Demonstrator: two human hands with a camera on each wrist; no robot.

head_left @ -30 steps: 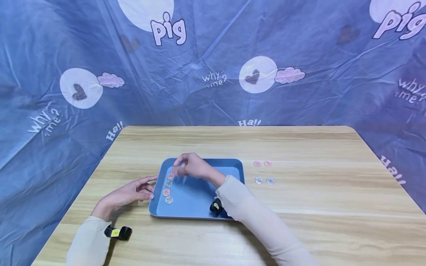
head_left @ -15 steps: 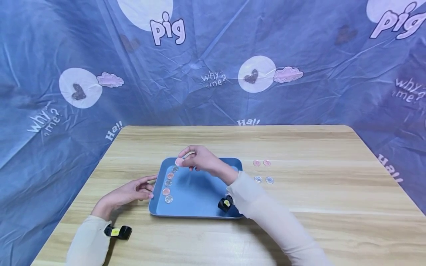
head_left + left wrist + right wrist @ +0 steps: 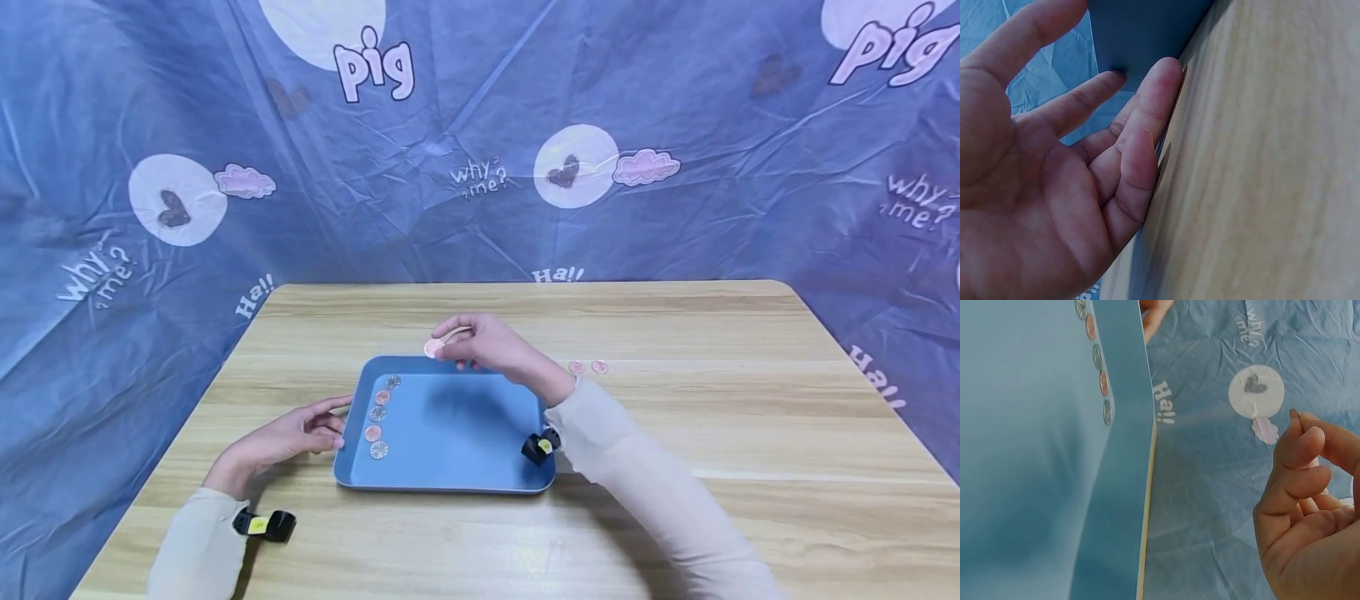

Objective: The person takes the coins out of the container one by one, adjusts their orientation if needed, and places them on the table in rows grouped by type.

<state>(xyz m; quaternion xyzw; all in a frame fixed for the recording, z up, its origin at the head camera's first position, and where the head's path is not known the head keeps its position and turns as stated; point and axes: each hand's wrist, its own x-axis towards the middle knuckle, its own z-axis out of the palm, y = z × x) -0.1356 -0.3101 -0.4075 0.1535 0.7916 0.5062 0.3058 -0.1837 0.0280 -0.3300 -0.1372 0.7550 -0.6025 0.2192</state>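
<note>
My right hand [image 3: 491, 346] pinches a pink coin-like disc [image 3: 433, 348] between thumb and fingertips, above the far edge of the blue tray [image 3: 457, 450]. In the right wrist view only the thin edge of this disc [image 3: 1295, 414] shows at the fingertips. Inside the tray, a column of silver and copper-pink discs alternates along the left side, from a silver disc [image 3: 392, 382] at the far end to another silver disc [image 3: 379, 450] nearest me. My left hand [image 3: 296, 433] rests beside the tray's left wall, its loosely bent fingers touching the outside.
Two pink discs [image 3: 588, 367] lie on the wooden table [image 3: 712, 417] right of the tray, close to the right forearm. The right sleeve [image 3: 637, 483] crosses the tray's right edge. A blue printed cloth [image 3: 450, 233] hangs behind the table.
My right hand has lifted away from the disc column, moving up and to the right with the pink disc. Its forearm now hides two silver discs on the table. My left hand stays put.
</note>
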